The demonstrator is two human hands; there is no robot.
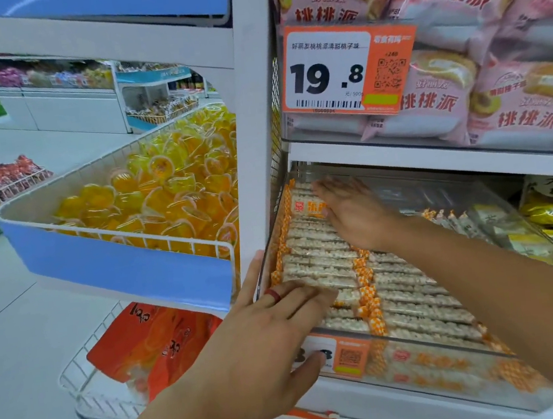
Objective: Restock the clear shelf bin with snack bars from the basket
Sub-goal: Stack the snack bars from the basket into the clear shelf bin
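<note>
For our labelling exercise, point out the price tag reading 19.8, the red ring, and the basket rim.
price tag [338, 71]: head view, on its white panel.
red ring [273, 295]: head view, on the band round a left-hand finger.
basket [312, 417]: head view, on its orange rim.

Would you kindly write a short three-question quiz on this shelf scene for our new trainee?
1. True or false: the left hand lies flat on the clear-wrapped puffed-rice snack bars.
2. What price shows on the orange-and-white tag?
3. The right hand is: A) inside the clear plastic shelf bin, B) in the wire basket of yellow jelly cups.

Key: 1 true; 2 19.8; 3 A.
</note>
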